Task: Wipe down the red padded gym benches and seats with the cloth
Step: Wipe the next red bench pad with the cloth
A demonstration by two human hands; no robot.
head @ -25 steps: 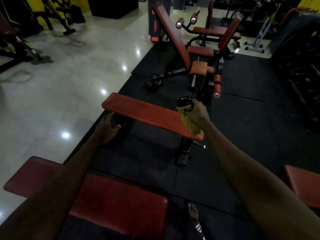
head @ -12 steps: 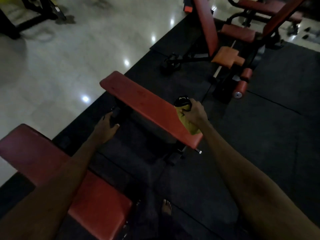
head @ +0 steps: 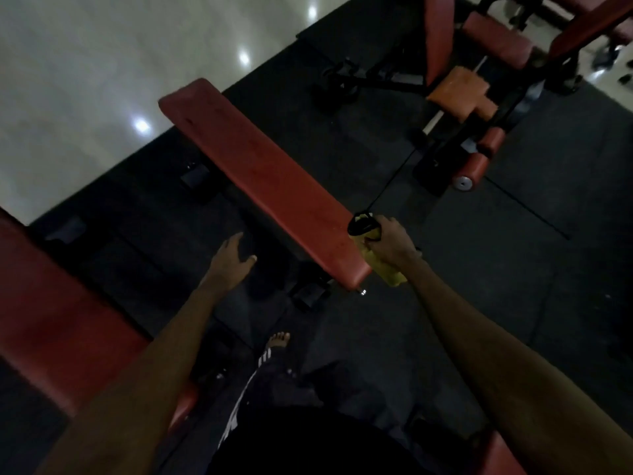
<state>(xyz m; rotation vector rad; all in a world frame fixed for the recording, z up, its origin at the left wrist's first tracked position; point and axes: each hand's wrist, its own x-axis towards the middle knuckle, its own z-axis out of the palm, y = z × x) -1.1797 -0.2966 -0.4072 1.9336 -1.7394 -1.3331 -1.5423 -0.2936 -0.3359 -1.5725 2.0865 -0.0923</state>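
Your right hand (head: 390, 243) grips the yellow cloth (head: 380, 265), fingers curled round it, at the near right corner of the red bench (head: 260, 180). The cloth hangs down past the pad's edge, with a black part (head: 359, 226) bunched at the top of your fist. Your left hand (head: 231, 260) hangs beside the bench's left edge, fingers loose and spread, holding nothing. A second red pad (head: 51, 323) lies under your left forearm. Your bare foot (head: 279, 339) stands on the black floor mat (head: 479, 269).
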